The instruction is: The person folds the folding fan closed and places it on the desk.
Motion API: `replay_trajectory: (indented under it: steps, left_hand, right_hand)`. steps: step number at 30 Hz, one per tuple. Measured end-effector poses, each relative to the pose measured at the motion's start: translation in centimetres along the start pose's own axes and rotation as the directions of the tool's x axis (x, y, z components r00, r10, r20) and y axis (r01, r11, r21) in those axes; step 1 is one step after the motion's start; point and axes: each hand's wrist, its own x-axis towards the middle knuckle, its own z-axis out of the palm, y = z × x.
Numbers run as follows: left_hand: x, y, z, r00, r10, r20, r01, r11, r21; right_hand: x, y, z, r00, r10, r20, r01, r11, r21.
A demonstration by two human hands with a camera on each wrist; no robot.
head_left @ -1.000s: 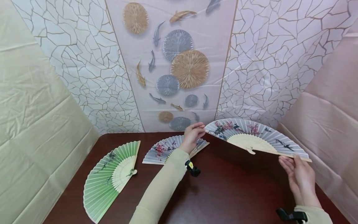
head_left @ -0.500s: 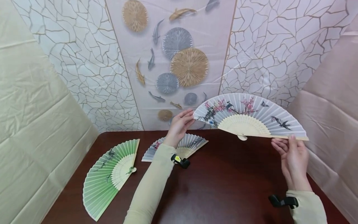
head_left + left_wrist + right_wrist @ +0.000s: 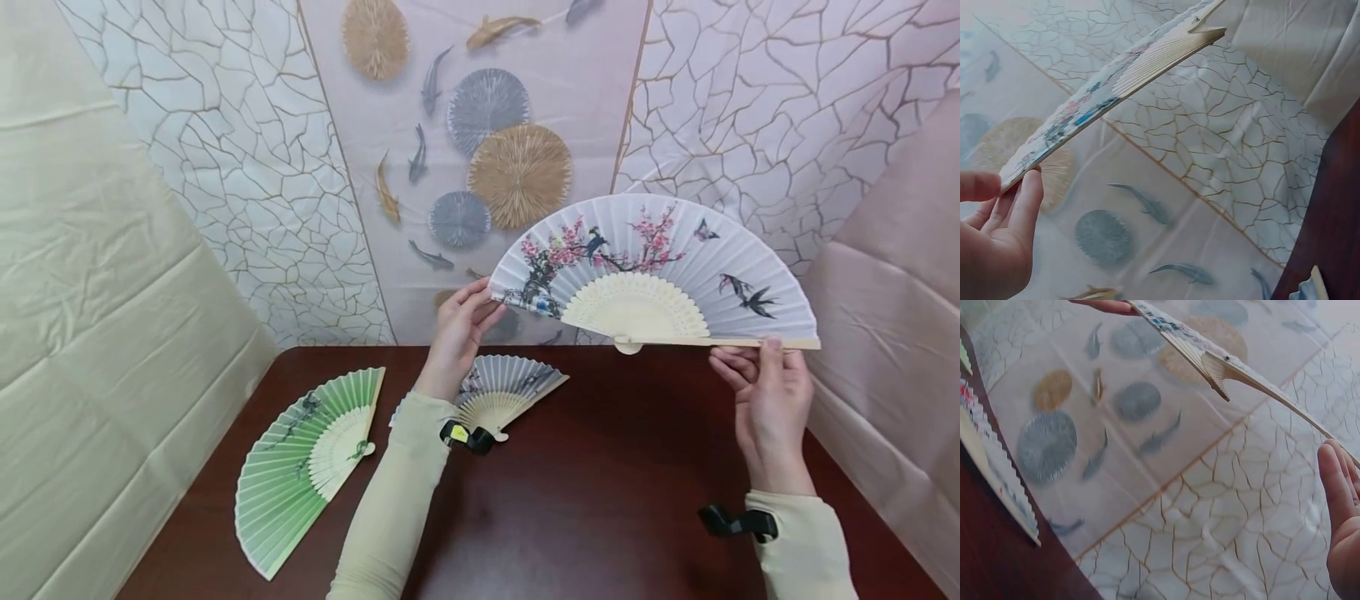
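Note:
An opened white folding fan with pink blossoms, birds and a butterfly is held up above the table by both hands. My left hand pinches its left end between thumb and fingers; the left wrist view shows that hand at the fan's tip. At the other end, my right hand grips the wooden guard stick, thumb in front and fingers behind. Edge-on in the right wrist view, the fan shows its ribs gathered at the pivot. The right hand is partly cut off there.
A spread green fan lies on the dark red table at the left. Behind my left forearm lies a grey-white fan, partly hidden. Patterned cloth hangs along the back, with plain cloth at both sides.
Both hands have raised the blossom fan and shifted it left, tilting its face more upright towards the head camera. The green and grey-white fans stay on the table.

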Motion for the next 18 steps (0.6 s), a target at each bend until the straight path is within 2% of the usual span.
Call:
replay_trajectory:
  steps: [6, 11, 14, 18]
  left_hand:
    - [-1.1, 1.0, -0.8, 0.997, 0.075, -0.007, -0.075, 0.995, -0.058]
    - [-1.3, 1.6, -1.6, 0.989, 0.146, 0.020, -0.144, 0.985, -0.097]
    - [-1.5, 1.9, -2.1, 0.987, 0.160, 0.021, -0.157, 0.982, -0.107]
    - [-2.0, 1.8, -2.4, 0.990, 0.140, 0.021, -0.136, 0.981, -0.141]
  right_hand:
    - [-0.2, 1.0, 2.1, 0.999, -0.020, 0.027, 0.022, 0.997, -0.077]
    - [-0.3, 2.0, 3.9, 0.998, -0.034, 0.048, 0.037, 0.998, -0.056]
    - [-0.5, 2.7, 4.5, 0.998, -0.031, 0.050, 0.032, 0.999, -0.034]
    - [-0.6, 3.2, 4.8, 0.998, -0.040, 0.053, 0.042, 0.998, -0.037]
